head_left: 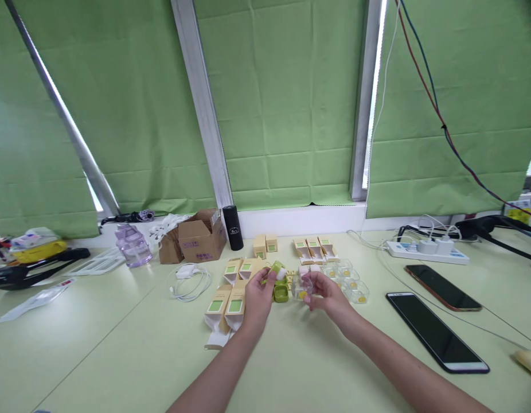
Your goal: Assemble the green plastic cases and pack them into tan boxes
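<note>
My left hand is closed on a small green and white piece, held just above the table. My right hand grips a small clear plastic case with a yellow spot inside. Between the hands a green piece lies on the table. Several small beige cartons with green labels lie to the left of my left hand. More open cartons stand behind, and several clear cases sit to the right of my right hand.
Two dark phones lie at the right, with a white power strip behind them. A brown cardboard box, a black cylinder, a white cable and a clear purple bottle stand at the back left.
</note>
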The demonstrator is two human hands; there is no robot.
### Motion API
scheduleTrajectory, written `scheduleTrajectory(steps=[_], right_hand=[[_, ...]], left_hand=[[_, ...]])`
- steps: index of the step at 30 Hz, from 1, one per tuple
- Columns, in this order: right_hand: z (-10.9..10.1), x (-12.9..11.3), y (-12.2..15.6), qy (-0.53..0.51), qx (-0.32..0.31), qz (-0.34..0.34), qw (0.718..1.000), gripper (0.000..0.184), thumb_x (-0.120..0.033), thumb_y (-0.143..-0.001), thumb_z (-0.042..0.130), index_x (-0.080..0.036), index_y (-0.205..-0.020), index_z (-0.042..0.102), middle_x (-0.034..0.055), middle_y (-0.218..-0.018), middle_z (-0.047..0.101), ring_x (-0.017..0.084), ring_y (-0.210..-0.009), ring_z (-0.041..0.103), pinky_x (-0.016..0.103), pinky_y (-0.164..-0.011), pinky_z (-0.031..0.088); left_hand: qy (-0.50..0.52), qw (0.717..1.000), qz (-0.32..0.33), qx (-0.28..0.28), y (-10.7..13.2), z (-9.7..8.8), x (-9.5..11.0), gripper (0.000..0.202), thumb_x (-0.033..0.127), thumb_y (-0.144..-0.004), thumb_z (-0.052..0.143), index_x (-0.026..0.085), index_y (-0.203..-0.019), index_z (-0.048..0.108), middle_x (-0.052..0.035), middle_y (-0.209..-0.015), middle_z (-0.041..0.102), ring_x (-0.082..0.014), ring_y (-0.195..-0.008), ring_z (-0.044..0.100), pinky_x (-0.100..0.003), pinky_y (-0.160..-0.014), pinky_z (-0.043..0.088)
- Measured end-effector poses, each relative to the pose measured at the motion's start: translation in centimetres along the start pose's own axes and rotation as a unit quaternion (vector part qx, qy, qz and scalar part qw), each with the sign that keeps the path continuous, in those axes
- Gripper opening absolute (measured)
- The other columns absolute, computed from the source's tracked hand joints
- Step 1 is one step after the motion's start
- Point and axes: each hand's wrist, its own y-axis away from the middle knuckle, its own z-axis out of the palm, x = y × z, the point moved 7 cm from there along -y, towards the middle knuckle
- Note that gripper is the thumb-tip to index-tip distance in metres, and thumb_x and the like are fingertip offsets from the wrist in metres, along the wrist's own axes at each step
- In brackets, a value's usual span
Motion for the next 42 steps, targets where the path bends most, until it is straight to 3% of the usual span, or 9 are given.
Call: scheduleTrajectory(steps=[5,10,15,20,24,27,32,37,42], right_hand=[[1.7,0.4,-0.9,-0.277,-0.015,0.072,0.958,0.038,-0.039,-0.07,0.095,-0.022,-0.098,0.075,0.0043,-0.093,0.074,0.021,-0.082,0.07,0.036,-0.072,0.058],[2.8,2.6,-0.7,-0.356,-0.042,0.105,0.928,0.033,-0.047,-0.081,0.088,-0.018,-0.091,0.076,0.0072,-0.088,0.077,0.02,-0.077,0.071,0.033,-0.068,0.058],[2.6,3.4,-0.5,-0.357,-0.041,0.087,0.929,0.034,-0.048,-0.084,0.086,-0.017,-0.095,0.077,0.0079,-0.091,0.078,0.021,-0.074,0.07,0.035,-0.07,0.059],[2.5,2.4,-0.1,-0.333,-0.035,0.057,0.94,0.033,-0.042,-0.075,0.094,-0.018,-0.091,0.077,0.0049,-0.084,0.077,0.022,-0.078,0.073,0.037,-0.076,0.061],[2.5,1.4,0.2,-0.271,-0.028,0.033,0.961,0.05,-0.039,-0.069,0.098,-0.021,-0.11,0.077,0.0081,-0.104,0.078,0.024,-0.089,0.074,0.039,-0.077,0.062],[2.0,1.2,0.2,-0.214,0.005,0.006,0.977,0.057,-0.041,-0.066,0.099,-0.024,-0.114,0.076,0.0074,-0.112,0.072,0.023,-0.091,0.07,0.038,-0.072,0.062],[1.5,1.2,-0.1,-0.138,0.043,-0.016,0.989,0.064,-0.043,-0.06,0.101,-0.024,-0.115,0.074,0.004,-0.102,0.067,0.018,-0.078,0.065,0.029,-0.058,0.055],[1.5,0.8,0.0,-0.11,0.055,-0.024,0.992,0.062,-0.047,-0.062,0.099,-0.023,-0.113,0.075,0.0054,-0.106,0.068,0.017,-0.078,0.065,0.028,-0.057,0.054],[1.7,0.6,0.2,-0.13,0.053,-0.018,0.99,0.06,-0.054,-0.065,0.097,-0.022,-0.111,0.076,0.009,-0.116,0.07,0.024,-0.09,0.069,0.037,-0.067,0.063]], left_hand=[[-0.013,0.999,0.0,0.031,-0.1,-0.5,0.2,0.063,0.064,-0.069,0.09,0.014,-0.106,0.077,-0.013,-0.11,0.082,-0.0279,-0.104,0.077,-0.035,-0.09,0.061],[-0.018,0.999,0.012,0.031,0.0,-0.4,0.5,0.064,0.067,-0.069,0.089,0.015,-0.105,0.077,-0.0126,-0.109,0.082,-0.0287,-0.105,0.077,-0.036,-0.092,0.06],[-0.019,0.999,0.018,0.029,0.0,-0.3,0.5,0.062,0.064,-0.07,0.089,0.015,-0.105,0.077,-0.0133,-0.109,0.081,-0.0287,-0.105,0.076,-0.036,-0.091,0.06],[-0.018,0.999,0.027,0.031,0.1,-0.3,0.6,0.06,0.064,-0.073,0.087,0.014,-0.103,0.077,-0.0134,-0.108,0.082,-0.0277,-0.103,0.076,-0.035,-0.09,0.06],[-0.013,0.999,0.025,0.034,0.2,0.0,1.0,0.06,0.064,-0.071,0.088,0.014,-0.103,0.076,-0.0125,-0.107,0.081,-0.0274,-0.102,0.076,-0.035,-0.089,0.06],[-0.003,0.999,0.016,0.038,0.3,0.3,1.4,0.061,0.064,-0.068,0.09,0.014,-0.101,0.075,-0.0116,-0.105,0.081,-0.0273,-0.101,0.076,-0.035,-0.088,0.06],[0.01,0.999,0.024,0.022,0.5,1.1,2.6,0.054,0.061,-0.071,0.089,0.015,-0.097,0.076,-0.0094,-0.098,0.08,-0.0261,-0.096,0.076,-0.035,-0.087,0.061],[-0.002,0.999,0.032,0.006,0.7,2.1,3.6,0.045,0.058,-0.077,0.086,0.016,-0.092,0.077,-0.0065,-0.09,0.078,-0.0229,-0.091,0.074,-0.034,-0.088,0.059],[-0.019,0.999,0.028,0.0,0.8,2.8,3.4,0.045,0.059,-0.081,0.082,0.016,-0.094,0.077,-0.0076,-0.092,0.078,-0.0239,-0.098,0.073,-0.033,-0.089,0.058]])
